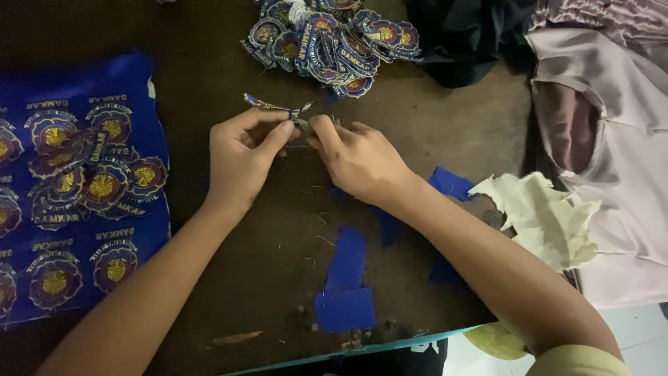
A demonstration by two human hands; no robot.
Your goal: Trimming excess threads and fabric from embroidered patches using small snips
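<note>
Patch (277, 106), a small embroidered badge seen edge-on, sits above the middle of the dark brown table (209, 63), pinched between both hands. The left hand (242, 157) grips it with thumb and forefinger closed on its lower edge, the other fingers curled under. The right hand (358, 160) meets it from the other side, its fingertips pressed together at the same spot; whether it holds the patch itself or a thread or small tool there, I cannot tell. The two hands touch at the thumbs.

Just beyond the hands, at the far edge of the table, lies a pile (327, 38) of cut-out patches, blue with round yellow and red centres, heaped loosely over one another. To the left, a blue sheet (142, 83) of cloth carries rows of the same emblems uncut, with a few loose patches lying on top of it. Near the front edge, between the forearms, lie blue scraps (344, 285) of cloth, and another scrap shows beside the right wrist. Short thread ends are scattered on the wood around them.

To the right of the right forearm lies a torn piece of cream backing (543, 216), and beyond it a pale pink garment (626, 160) spreads over the table's right end. A black cloth (459, 42) is bunched at the top, next to the pile.
</note>
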